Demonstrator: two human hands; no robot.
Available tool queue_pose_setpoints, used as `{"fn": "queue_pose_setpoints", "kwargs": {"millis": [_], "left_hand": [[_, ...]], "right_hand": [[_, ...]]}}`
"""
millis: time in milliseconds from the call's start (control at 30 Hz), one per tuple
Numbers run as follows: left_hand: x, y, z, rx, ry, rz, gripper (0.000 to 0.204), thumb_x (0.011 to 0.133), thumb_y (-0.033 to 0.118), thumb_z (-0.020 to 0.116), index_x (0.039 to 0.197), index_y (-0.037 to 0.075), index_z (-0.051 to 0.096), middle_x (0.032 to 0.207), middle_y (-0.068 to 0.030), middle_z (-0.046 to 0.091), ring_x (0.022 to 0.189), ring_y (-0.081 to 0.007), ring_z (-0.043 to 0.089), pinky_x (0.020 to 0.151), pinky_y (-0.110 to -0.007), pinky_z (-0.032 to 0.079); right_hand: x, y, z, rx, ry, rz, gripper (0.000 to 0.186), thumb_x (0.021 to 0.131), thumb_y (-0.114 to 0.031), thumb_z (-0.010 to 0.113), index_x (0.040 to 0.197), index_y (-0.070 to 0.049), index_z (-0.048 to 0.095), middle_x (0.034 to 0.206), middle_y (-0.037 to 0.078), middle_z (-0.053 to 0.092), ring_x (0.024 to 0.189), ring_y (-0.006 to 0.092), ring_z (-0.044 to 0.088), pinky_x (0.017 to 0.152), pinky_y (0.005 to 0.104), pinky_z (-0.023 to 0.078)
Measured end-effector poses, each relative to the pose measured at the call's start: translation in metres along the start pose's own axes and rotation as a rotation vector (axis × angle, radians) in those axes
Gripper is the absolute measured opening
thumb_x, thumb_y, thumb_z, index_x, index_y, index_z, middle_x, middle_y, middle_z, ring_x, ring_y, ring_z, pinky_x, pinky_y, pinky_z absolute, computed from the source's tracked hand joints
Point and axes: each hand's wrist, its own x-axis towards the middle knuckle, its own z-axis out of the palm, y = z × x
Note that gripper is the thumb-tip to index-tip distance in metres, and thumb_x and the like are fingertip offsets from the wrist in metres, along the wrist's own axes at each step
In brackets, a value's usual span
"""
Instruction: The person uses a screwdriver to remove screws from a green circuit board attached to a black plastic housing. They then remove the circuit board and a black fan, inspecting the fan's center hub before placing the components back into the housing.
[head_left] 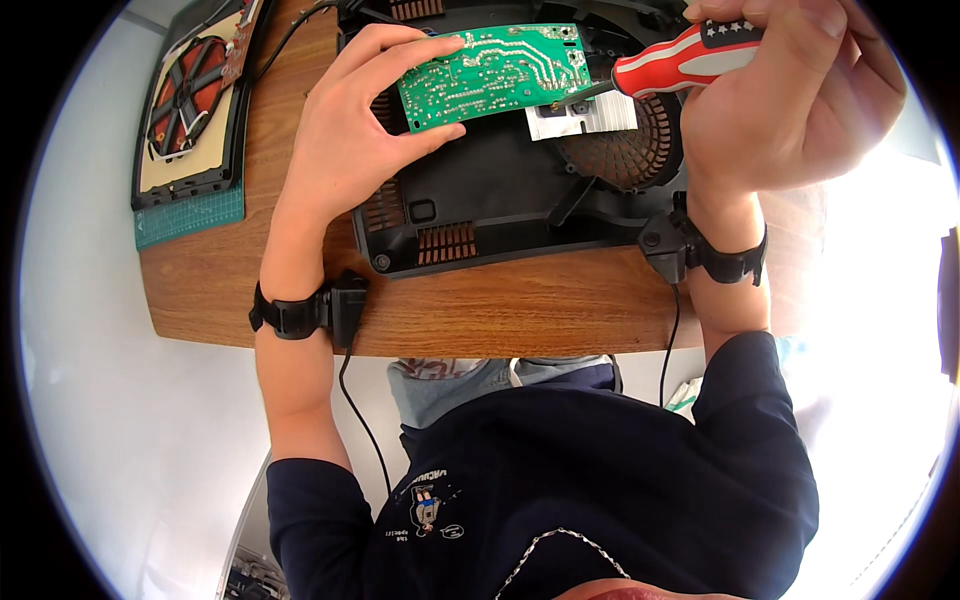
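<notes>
Between the thumb and fingers of the left hand (345,120), the green board (495,75) was clamped at its left end, soldered face up; the right hand (790,110) was wrapped round the handle of the screwdriver (690,60). From that second grip the shaft slanted left and toward the body, down to the silver heat sink (610,118) at the board's near right corner; whether the tip touched a screw, I could not tell.

The board's right end stuck out past the left hand's fingers, and its near edge hung over the black shell (490,205). Nearer the body than both hands, the shell's edge gave way to a strip of table (500,310). To the left hand's left, a band of wood separated it from the tray (190,192) with the spoked disc (190,90), and from the mat (190,228).

So the board lay right of the left hand and left of the right one, the heat sink jutting from beneath it toward the shell's round grille (630,150).
</notes>
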Motion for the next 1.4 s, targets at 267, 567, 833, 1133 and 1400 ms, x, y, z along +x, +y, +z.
{"fn": "queue_pose_setpoints", "kwargs": {"millis": [267, 567, 833, 1133, 1400], "left_hand": [[-0.001, -0.001, 0.000, 0.017, 0.005, 0.008, 0.066, 0.068, 0.010, 0.087, 0.132, 0.015, 0.071, 0.126, -0.0045, 0.063, 0.117, -0.0236, 0.062, 0.103, -0.035, 0.048], [-0.002, 0.000, -0.001, 0.009, -0.001, 0.001, 0.067, 0.067, 0.008, 0.087, 0.132, 0.015, 0.071, 0.126, -0.0043, 0.063, 0.117, -0.0234, 0.062, 0.104, -0.035, 0.048], [0.001, 0.001, 0.000, 0.001, 0.023, 0.022, 0.065, 0.067, 0.010, 0.090, 0.129, 0.014, 0.071, 0.122, -0.0040, 0.064, 0.113, -0.0245, 0.063, 0.098, -0.036, 0.051], [0.004, 0.003, -0.001, 0.020, 0.021, 0.025, 0.065, 0.067, 0.011, 0.091, 0.128, 0.015, 0.071, 0.122, -0.0048, 0.064, 0.112, -0.0258, 0.064, 0.097, -0.037, 0.052], [0.004, 0.004, -0.001, 0.008, 0.008, -0.003, 0.067, 0.065, 0.010, 0.091, 0.129, 0.013, 0.071, 0.123, -0.0060, 0.064, 0.113, -0.0260, 0.063, 0.098, -0.037, 0.052]], "right_hand": [[-0.002, 0.008, 0.004, 0.097, 0.037, -0.064, 0.024, 0.112, -0.019, 0.044, 0.121, 0.002, 0.052, 0.074, -0.001, 0.046, 0.062, 0.0072, 0.044, 0.056, 0.0211, 0.043], [0.003, -0.011, -0.001, -0.009, -0.227, -0.010, 0.031, 0.109, -0.025, 0.048, 0.118, 0.004, 0.054, 0.088, 0.006, 0.055, 0.076, 0.0126, 0.052, 0.071, 0.0250, 0.047], [0.034, -0.026, -0.045, -0.225, -0.581, 0.221, 0.045, 0.084, -0.016, 0.087, 0.116, -0.001, 0.059, 0.090, 0.006, 0.062, 0.079, 0.0157, 0.061, 0.074, 0.0292, 0.050], [0.041, -0.036, -0.045, -0.062, -0.758, 0.449, 0.054, 0.083, -0.001, 0.081, 0.132, -0.002, 0.057, 0.119, 0.007, 0.064, 0.104, 0.0141, 0.064, 0.096, 0.0286, 0.051], [0.041, -0.045, -0.039, 0.357, -0.575, 0.670, 0.053, 0.085, 0.001, 0.078, 0.134, -0.002, 0.057, 0.117, 0.004, 0.062, 0.106, 0.0115, 0.062, 0.096, 0.0285, 0.051]]}}
